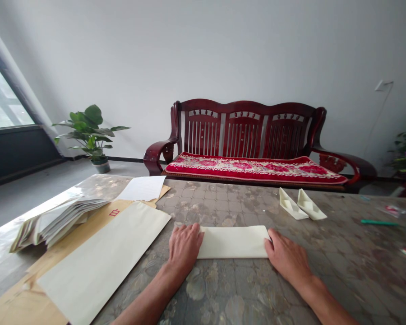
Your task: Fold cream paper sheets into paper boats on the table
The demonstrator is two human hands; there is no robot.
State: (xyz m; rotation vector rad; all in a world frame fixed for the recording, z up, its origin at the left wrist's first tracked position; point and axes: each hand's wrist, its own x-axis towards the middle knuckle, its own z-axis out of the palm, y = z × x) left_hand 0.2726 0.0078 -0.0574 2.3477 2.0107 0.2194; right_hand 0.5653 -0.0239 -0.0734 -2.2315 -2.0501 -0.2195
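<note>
A cream sheet of paper (233, 241), folded into a long strip, lies flat on the patterned table (243, 289) just in front of me. My left hand (183, 246) rests palm down on the strip's left end, fingers together and flat. My right hand (286, 257) presses on its right end, fingers bent over the edge. Neither hand lifts the paper.
Two folded white paper boats (302, 204) sit at the back right. A large cream sheet (101, 264) lies on brown envelopes at the left, beside a stack of folded papers (56, 221). A green pen (379, 222) lies far right. A wooden bench (250, 144) stands behind.
</note>
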